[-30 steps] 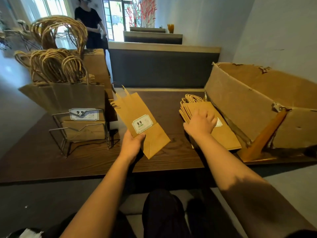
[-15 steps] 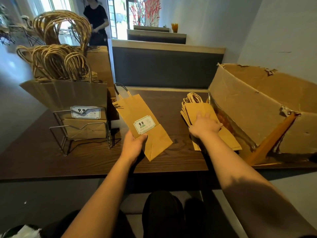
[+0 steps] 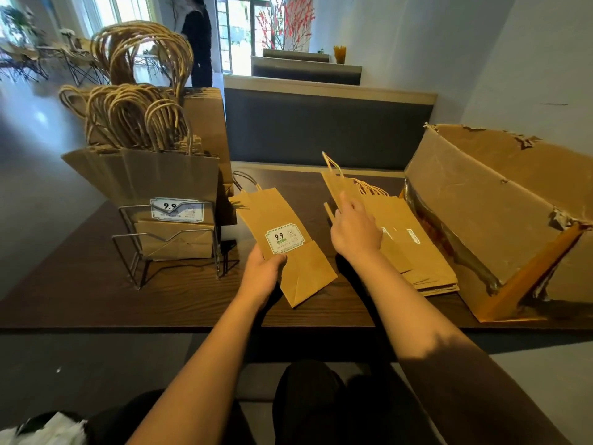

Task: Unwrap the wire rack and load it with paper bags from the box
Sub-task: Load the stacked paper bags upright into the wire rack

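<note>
1. The wire rack point(image 3: 170, 242) stands on the desk point(image 3: 80, 300) at centre left of the frame, unwrapped and packed with upright brown paper bags point(image 3: 144, 175) whose twisted handles bunch above it; a "9.9" label shows behind its front wires.
2. The left hand point(image 3: 261, 277), at the centre, holds one flat bag point(image 3: 282, 242) by its lower edge, thumb on top near a "9.9" sticker, fingers curled beneath.
3. The right hand point(image 3: 354, 232) pinches the top bag of a stack point(image 3: 414, 252) just right of centre, lifting its handle end; the exact finger placement is hidden.
4. A torn cardboard box point(image 3: 500, 213) lies beside the stack at the right.
5. A person point(image 3: 199, 40) stands at the upper centre.
</note>
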`<state>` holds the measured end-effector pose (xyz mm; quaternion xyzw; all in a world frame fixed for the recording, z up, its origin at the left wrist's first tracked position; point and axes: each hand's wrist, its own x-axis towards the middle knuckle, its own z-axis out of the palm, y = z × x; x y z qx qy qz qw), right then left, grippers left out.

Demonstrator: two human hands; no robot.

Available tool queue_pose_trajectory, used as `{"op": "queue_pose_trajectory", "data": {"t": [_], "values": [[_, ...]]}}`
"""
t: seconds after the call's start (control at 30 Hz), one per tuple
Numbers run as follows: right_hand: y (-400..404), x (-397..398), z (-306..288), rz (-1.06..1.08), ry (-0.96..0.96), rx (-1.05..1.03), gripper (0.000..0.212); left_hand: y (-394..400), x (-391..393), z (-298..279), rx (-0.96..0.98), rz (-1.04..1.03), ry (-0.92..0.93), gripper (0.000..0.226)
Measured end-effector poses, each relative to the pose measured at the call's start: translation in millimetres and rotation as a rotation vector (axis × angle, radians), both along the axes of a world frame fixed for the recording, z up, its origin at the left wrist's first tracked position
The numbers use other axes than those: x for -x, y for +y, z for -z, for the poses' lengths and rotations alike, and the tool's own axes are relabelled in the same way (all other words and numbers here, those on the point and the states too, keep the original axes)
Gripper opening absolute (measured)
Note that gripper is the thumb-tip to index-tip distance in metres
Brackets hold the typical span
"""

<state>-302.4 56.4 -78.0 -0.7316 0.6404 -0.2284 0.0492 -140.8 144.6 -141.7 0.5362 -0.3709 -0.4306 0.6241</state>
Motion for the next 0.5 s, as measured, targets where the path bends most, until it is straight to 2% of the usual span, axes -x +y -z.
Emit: {"op": "queue_pose_trajectory", "data": {"t": [0.07,0.13,0.17,0.23,0.3,0.43,0.5], "values": [[14,-19,3,-0.106,-0.112,0.066,0.054,1,0,-2,-0.002,0.025,0.051,0.034],[28,-44,7,-0.197,-0.197,0.024,0.054,3,-2,0,0.017,0.065,0.054,0.021],[34,-55,10,-0.242,-0.243,-0.029,0.054,3,-4,1,0.024,0.078,0.018,0.028],[42,-75,20,-0.345,-0.304,-0.148,0.054,2,-12,7,0.013,0.104,-0.043,0.061],[42,-84,33,-0.430,-0.367,-0.221,0.053,1,-15,10,0.005,0.136,-0.035,0.075],[25,-79,38,-0.459,-0.932,-0.387,0.046,3,-14,7,0.019,0.160,0.042,0.047],[16,-68,35,-0.422,-0.958,-0.357,0.041,-2,-13,12,0.013,0.096,0.063,0.048]]}}
